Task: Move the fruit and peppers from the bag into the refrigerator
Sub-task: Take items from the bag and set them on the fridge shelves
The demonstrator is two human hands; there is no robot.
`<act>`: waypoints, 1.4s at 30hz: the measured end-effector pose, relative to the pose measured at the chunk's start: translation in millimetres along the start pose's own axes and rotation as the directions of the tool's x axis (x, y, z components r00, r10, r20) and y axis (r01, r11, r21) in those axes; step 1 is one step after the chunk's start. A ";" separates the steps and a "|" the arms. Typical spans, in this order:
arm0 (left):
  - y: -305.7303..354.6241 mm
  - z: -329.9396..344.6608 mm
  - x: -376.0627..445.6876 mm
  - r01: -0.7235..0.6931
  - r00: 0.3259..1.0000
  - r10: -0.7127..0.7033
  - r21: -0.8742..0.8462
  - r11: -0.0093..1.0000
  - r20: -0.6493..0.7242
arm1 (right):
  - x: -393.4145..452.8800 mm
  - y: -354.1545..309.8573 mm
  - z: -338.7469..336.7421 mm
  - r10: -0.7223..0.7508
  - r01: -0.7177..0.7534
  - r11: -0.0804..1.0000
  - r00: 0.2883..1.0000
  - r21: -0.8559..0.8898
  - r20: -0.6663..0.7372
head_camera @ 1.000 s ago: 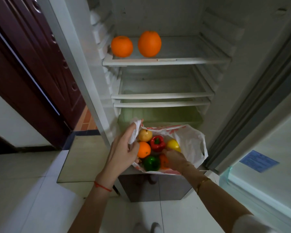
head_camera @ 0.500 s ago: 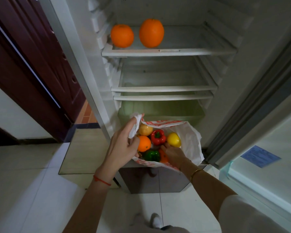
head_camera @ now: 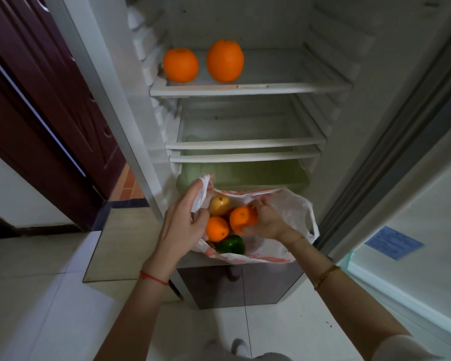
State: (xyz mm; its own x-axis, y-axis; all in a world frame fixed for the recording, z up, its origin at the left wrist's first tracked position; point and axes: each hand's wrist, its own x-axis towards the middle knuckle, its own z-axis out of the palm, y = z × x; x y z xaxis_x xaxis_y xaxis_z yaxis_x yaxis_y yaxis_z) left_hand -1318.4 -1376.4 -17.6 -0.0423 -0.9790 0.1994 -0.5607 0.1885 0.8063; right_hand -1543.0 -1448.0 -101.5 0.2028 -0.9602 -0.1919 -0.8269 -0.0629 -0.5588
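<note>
R hand point(head_camera: 267, 221) curled round an orange point(head_camera: 241, 218) just above the bag point(head_camera: 292, 212), at fridge front. L hand point(head_camera: 185, 222) pinches bag rim, holding it open. Orange prob. firm, light, smooth-skinned; whole-palm grip suits. Bag thin, floppy, needs support.

a home kitchen: open refrigerator point(head_camera: 245, 87), tiled floor point(head_camera: 37, 295), dark wooden door point(head_camera: 37, 100)

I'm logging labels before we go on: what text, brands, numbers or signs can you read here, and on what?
No text can be read.
Blue label on the white surface at right: printed lines, too blurred to read.
Plastic bag: red printing along its rim, too creased and blurred to read.
Oranges, peppers, shelves: no lettering shows.
</note>
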 end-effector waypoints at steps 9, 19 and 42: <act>18.2 -4.9 21.6 -0.027 0.999 0.028 -0.027 0.999 0.034 | -16.7 -54.5 -82.5 -0.041 0.100 0.935 0.983 0.341 -0.177; 22.5 -0.6 41.9 0.019 0.999 -0.016 -0.055 0.998 0.045 | 15.4 -109.9 -182.0 -0.004 0.377 0.819 0.757 0.433 -0.653; 13.6 -5.3 52.8 0.040 0.998 -0.035 -0.120 0.992 0.043 | 101.9 -118.1 -225.7 -0.057 0.304 0.934 0.644 0.186 -0.763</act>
State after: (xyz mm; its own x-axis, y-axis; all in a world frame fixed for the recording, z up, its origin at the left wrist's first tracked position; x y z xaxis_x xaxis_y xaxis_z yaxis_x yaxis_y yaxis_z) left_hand -1323.8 -1425.2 6.8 -0.0584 -0.9875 0.1464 -0.4583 0.1568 0.8749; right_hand -1543.0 -1599.8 127.0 -0.2223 -0.8220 0.5243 -0.6130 -0.3004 -0.7308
